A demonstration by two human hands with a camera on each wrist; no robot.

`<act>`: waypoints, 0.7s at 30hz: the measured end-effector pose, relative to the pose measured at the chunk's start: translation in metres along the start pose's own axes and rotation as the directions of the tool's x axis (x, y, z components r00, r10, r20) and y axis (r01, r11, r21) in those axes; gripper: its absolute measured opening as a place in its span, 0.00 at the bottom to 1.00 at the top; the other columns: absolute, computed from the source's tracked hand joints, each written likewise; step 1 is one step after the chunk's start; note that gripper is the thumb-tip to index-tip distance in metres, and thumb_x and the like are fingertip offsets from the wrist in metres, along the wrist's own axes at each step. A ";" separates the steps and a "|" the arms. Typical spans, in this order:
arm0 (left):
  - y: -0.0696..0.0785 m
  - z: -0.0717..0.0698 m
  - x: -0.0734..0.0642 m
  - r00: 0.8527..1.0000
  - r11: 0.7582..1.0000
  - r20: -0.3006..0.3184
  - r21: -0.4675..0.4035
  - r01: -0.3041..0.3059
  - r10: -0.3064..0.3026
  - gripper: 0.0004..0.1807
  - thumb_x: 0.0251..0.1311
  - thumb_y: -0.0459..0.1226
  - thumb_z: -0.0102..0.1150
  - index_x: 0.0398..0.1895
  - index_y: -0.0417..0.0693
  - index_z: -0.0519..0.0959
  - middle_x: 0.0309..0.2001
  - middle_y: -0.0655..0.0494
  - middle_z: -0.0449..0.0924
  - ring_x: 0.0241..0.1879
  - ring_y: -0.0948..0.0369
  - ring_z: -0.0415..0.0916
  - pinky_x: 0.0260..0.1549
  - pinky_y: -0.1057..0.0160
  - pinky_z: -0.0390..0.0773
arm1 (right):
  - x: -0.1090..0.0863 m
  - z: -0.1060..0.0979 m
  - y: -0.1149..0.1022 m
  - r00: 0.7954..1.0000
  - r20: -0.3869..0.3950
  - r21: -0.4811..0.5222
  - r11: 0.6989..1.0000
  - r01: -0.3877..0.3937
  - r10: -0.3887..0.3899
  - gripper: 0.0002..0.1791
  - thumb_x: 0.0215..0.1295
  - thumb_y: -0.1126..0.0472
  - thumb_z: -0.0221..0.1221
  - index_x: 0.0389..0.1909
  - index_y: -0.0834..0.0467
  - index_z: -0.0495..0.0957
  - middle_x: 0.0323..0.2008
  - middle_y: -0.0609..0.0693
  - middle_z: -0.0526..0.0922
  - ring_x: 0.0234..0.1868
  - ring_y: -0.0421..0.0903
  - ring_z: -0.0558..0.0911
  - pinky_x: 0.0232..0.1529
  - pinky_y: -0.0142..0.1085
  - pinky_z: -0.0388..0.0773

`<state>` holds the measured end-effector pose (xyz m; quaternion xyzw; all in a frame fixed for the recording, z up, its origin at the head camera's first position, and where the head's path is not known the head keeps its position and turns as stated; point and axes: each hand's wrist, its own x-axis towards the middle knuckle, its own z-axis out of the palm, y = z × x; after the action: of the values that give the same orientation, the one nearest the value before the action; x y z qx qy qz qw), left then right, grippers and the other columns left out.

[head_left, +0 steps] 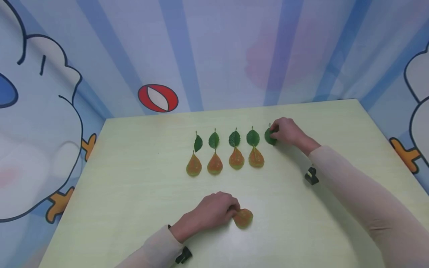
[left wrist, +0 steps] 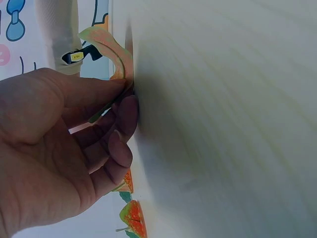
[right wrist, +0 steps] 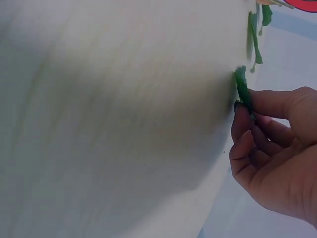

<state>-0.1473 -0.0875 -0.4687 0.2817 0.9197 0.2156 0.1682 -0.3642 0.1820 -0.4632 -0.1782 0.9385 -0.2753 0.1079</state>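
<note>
Table point(head_left: 134, 193), orange leaf point(head_left: 244, 218) between fingers point(head_left: 232, 208)

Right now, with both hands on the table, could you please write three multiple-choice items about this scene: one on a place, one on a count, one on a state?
1. Where does the right hand hold its green leaf?
A. at the right end of the green row
B. at the left end of the green row
C. at the near table edge

2. How many orange leaves lie in the row, apart from the one at the left hand?
A. two
B. four
C. six

3. What is the left hand doing?
A. lying flat, open
B. pinching an orange leaf
C. raised in the air

Answers: 1 A, the leaf lies beside the fourth green one. 2 B, four sit under the green leaves. 3 B, the left wrist view shows fingers closed on the leaf.
</note>
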 end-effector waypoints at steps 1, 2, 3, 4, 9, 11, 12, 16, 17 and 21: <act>0.000 0.000 0.000 1.000 1.000 -0.001 0.002 0.000 0.000 0.06 0.63 0.34 0.63 0.36 0.54 0.87 0.34 0.68 0.83 0.33 0.72 0.76 0.30 0.69 0.74 | 0.000 0.001 0.000 1.000 0.002 -0.004 1.000 0.004 -0.004 0.14 0.64 0.68 0.63 0.46 0.75 0.78 0.45 0.69 0.82 0.47 0.62 0.80 0.49 0.51 0.76; 0.000 0.000 0.000 1.000 1.000 -0.002 0.003 0.000 0.000 0.06 0.63 0.34 0.63 0.36 0.54 0.87 0.34 0.68 0.83 0.33 0.72 0.76 0.29 0.69 0.74 | 0.000 0.001 0.001 1.000 0.001 -0.010 1.000 0.008 -0.008 0.14 0.64 0.68 0.63 0.46 0.74 0.78 0.45 0.68 0.82 0.47 0.62 0.80 0.50 0.51 0.75; 0.000 0.000 0.000 1.000 1.000 -0.002 0.003 0.000 0.000 0.06 0.63 0.34 0.63 0.36 0.54 0.88 0.34 0.68 0.83 0.33 0.72 0.76 0.29 0.69 0.74 | 0.000 0.002 0.001 1.000 -0.001 -0.016 1.000 0.011 -0.011 0.14 0.64 0.68 0.63 0.46 0.74 0.78 0.45 0.68 0.82 0.47 0.62 0.80 0.50 0.51 0.75; 0.000 0.000 0.000 1.000 1.000 -0.002 0.003 0.001 -0.001 0.06 0.63 0.34 0.63 0.36 0.54 0.88 0.34 0.68 0.83 0.32 0.72 0.75 0.29 0.69 0.74 | 0.000 0.002 0.002 1.000 -0.003 -0.021 1.000 0.013 -0.013 0.13 0.64 0.68 0.63 0.45 0.73 0.79 0.45 0.68 0.82 0.46 0.61 0.80 0.50 0.51 0.75; 0.001 0.001 0.000 1.000 1.000 -0.004 -0.001 0.001 -0.001 0.06 0.63 0.33 0.63 0.36 0.54 0.88 0.34 0.68 0.83 0.33 0.71 0.76 0.30 0.69 0.74 | -0.001 0.004 0.002 1.000 -0.011 -0.025 1.000 -0.001 0.001 0.14 0.64 0.66 0.63 0.46 0.72 0.78 0.44 0.67 0.82 0.46 0.61 0.80 0.50 0.51 0.74; 0.001 0.001 0.000 1.000 1.000 -0.003 -0.002 0.004 -0.004 0.06 0.63 0.33 0.63 0.36 0.54 0.88 0.34 0.68 0.83 0.33 0.71 0.76 0.30 0.69 0.74 | -0.003 0.004 0.002 1.000 -0.015 -0.021 1.000 -0.016 0.015 0.16 0.66 0.64 0.62 0.47 0.73 0.77 0.44 0.67 0.82 0.46 0.61 0.80 0.49 0.51 0.75; 0.002 0.001 0.000 1.000 1.000 -0.002 -0.003 0.005 -0.005 0.06 0.63 0.34 0.63 0.36 0.54 0.88 0.34 0.68 0.83 0.33 0.71 0.76 0.30 0.68 0.74 | -0.005 0.003 0.002 1.000 -0.021 -0.022 1.000 -0.023 0.022 0.17 0.68 0.62 0.61 0.49 0.73 0.77 0.45 0.68 0.81 0.45 0.61 0.80 0.48 0.51 0.75; 0.002 0.001 0.000 1.000 1.000 -0.001 -0.002 0.013 -0.013 0.06 0.63 0.34 0.63 0.36 0.54 0.88 0.34 0.68 0.83 0.34 0.71 0.77 0.30 0.68 0.74 | -0.014 -0.001 -0.002 0.996 -0.063 -0.030 0.998 -0.057 0.055 0.23 0.71 0.57 0.58 0.54 0.73 0.75 0.46 0.68 0.80 0.45 0.60 0.80 0.46 0.52 0.75; 0.002 0.001 0.000 1.000 1.000 -0.001 -0.002 0.014 -0.014 0.06 0.63 0.34 0.63 0.36 0.54 0.88 0.34 0.68 0.83 0.34 0.71 0.77 0.30 0.68 0.74 | -0.017 -0.002 -0.004 0.996 -0.073 -0.033 0.998 -0.056 0.054 0.23 0.72 0.56 0.57 0.55 0.73 0.74 0.47 0.68 0.80 0.45 0.60 0.80 0.46 0.52 0.76; 0.001 0.000 0.001 1.000 1.000 0.005 -0.002 0.017 -0.017 0.06 0.63 0.34 0.64 0.36 0.54 0.87 0.34 0.68 0.83 0.33 0.71 0.76 0.30 0.68 0.75 | -0.038 -0.005 -0.018 0.997 -0.081 -0.023 1.000 0.001 -0.003 0.21 0.72 0.56 0.57 0.52 0.71 0.76 0.44 0.65 0.82 0.43 0.58 0.81 0.44 0.50 0.76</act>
<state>-0.1473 -0.0862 -0.4678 0.2741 0.9215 0.2144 0.1724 -0.3256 0.1853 -0.4453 -0.1689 0.9451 -0.2715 0.0675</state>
